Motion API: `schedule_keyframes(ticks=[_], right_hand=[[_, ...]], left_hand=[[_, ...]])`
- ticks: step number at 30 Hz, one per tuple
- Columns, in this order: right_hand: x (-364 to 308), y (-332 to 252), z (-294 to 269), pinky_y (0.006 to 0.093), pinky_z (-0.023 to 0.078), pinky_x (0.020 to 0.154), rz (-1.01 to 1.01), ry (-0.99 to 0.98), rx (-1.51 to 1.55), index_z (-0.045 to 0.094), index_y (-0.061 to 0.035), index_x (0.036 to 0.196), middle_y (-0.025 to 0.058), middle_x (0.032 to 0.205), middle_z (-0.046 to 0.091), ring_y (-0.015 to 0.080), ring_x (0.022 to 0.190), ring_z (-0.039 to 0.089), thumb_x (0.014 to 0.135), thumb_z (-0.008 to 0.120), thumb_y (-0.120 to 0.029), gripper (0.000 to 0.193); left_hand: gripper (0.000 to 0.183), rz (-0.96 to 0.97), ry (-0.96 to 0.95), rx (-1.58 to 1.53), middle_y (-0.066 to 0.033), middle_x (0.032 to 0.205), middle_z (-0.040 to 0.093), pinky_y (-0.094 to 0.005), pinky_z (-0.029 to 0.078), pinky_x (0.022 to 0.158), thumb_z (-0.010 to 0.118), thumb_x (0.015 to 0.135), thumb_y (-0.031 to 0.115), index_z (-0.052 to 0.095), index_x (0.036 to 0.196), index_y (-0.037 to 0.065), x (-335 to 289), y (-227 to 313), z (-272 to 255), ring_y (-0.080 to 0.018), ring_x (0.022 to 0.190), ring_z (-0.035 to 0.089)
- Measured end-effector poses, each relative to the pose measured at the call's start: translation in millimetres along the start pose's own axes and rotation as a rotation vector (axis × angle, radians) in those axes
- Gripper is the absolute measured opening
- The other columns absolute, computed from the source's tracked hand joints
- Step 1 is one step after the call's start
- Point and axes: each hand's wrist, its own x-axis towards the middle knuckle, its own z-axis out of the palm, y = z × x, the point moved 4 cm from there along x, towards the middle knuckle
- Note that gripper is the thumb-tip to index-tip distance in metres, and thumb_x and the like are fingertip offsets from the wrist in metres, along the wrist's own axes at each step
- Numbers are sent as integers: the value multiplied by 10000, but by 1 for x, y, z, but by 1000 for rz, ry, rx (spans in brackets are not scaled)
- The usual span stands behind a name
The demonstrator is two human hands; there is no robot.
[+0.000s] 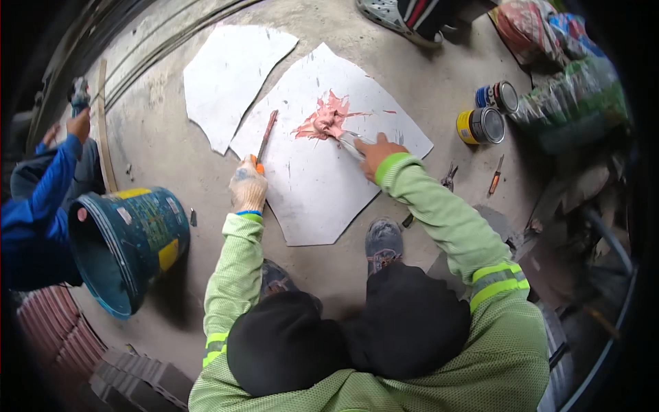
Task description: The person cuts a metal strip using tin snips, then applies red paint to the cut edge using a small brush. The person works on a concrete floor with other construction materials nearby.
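Observation:
Pink putty lies smeared in a pile on a large white board with irregular cut edges, flat on the floor. My left hand, in a pale knitted glove, is closed around the orange handle of a narrow-bladed tool; pink putty coats its tip, which points away from me over the board. My bare right hand grips a light metallic putty knife, its front end in the pile. The fingers hide most of its handle.
A second white board piece lies beyond. To the right are a yellow can, a blue can, an orange-handled knife and pliers. A tipped teal bucket and a person in blue sleeves are at left; another person's shoe is at the top.

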Motion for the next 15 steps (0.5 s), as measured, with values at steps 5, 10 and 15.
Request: schedule_keyframes(ticks=[5, 10, 15], right_hand=[[-31, -4, -56, 467, 540, 871, -203, 164, -206, 416, -299, 1466, 198, 1254, 515, 386, 1031, 641, 913, 589, -258, 581], [29, -79, -93, 432, 546, 880, -361, 70, -564, 567, -250, 1336, 153, 1202, 573, 336, 1052, 647, 904, 613, -285, 436], [61, -161, -66, 436, 544, 905, -373, -166, -860, 639, -118, 1217, 141, 1224, 588, 301, 1074, 649, 885, 653, -295, 377]], left_hand=[[230, 29, 74, -62, -167, 1120, 650, -480, 530, 839, 537, 949, 197, 580, 1147, 89, -6, -5, -2, -388, 988, 657], [202, 44, 117, -119, -151, 1098, 652, -473, 536, 805, 514, 952, 188, 588, 1119, 101, -3, -3, -4, -375, 945, 668], [180, 32, 168, -125, -141, 1052, 654, -451, 544, 796, 487, 973, 204, 594, 1084, 110, -7, -11, 1, -356, 926, 675]])
